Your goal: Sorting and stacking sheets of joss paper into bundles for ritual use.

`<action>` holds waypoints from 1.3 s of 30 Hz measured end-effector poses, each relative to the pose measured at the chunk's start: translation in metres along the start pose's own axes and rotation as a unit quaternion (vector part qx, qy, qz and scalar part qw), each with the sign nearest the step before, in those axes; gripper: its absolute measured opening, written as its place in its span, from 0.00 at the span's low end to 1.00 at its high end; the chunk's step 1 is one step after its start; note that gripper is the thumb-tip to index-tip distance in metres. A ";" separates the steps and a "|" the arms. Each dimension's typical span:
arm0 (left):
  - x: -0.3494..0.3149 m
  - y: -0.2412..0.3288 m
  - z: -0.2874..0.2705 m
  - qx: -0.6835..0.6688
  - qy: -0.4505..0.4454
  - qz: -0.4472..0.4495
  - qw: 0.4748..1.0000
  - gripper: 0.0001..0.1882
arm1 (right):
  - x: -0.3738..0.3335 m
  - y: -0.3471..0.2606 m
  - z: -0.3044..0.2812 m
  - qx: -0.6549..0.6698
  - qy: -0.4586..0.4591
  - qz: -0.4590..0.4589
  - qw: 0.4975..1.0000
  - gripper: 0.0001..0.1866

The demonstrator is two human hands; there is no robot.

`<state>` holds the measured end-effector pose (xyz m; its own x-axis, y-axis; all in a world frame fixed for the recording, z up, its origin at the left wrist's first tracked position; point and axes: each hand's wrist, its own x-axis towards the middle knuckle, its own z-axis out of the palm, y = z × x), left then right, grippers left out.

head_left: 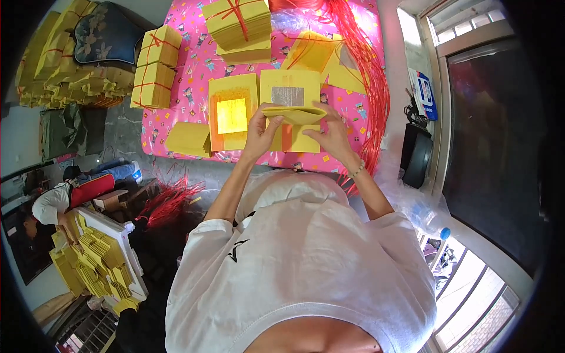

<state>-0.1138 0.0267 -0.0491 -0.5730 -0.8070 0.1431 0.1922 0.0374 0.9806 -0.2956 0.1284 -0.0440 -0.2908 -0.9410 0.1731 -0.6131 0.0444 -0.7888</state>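
My left hand (262, 132) grips the left end of a folded yellow paper sheet (294, 113), thumb at its near side. At the sheet's right end is my right hand (332, 138), its fingers touching the edge and its thumb stretched apart. Beneath lie a yellow sheet with a silver square (287, 96) and a yellow sheet with an orange strip (287, 138), partly covered by the held sheet. Left of them rests a yellow sheet with an orange-stained area and a shiny gold square (232, 116).
The pink patterned table (197, 65) bears tied yellow paper bundles (238, 23) and a folded stack (188, 139). Red strings (371, 76) hang over its right side. Another person (56, 203) handles yellow paper at lower left. A clear plastic bottle (429, 220) is at right.
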 end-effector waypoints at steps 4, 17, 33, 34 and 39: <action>-0.001 0.005 0.000 0.010 -0.007 0.003 1.000 0.08 | 0.003 -0.029 -0.033 -0.012 0.099 -0.121 0.988 0.45; -0.002 0.005 -0.002 0.017 -0.019 0.000 1.000 0.09 | 0.010 -0.046 -0.053 -0.096 0.054 -0.222 0.969 0.31; 0.008 0.029 0.024 -0.050 0.013 -0.043 0.998 0.12 | 0.001 -0.031 -0.030 0.159 0.035 0.002 0.987 0.22; 0.013 0.037 0.030 -0.052 0.009 -0.045 0.998 0.12 | -0.002 -0.026 -0.028 0.184 -0.004 0.041 0.982 0.19; 0.029 0.039 0.041 -0.007 -0.036 -0.122 0.992 0.16 | 0.002 -0.002 -0.033 0.355 0.092 0.128 0.921 0.13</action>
<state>-0.1553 0.0286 -0.0016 -0.6589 -0.7470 -0.0885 0.0512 -0.1619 0.9855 -0.3198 0.1373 -0.0226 -0.5179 -0.8550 -0.0266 0.1097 -0.0356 -0.9933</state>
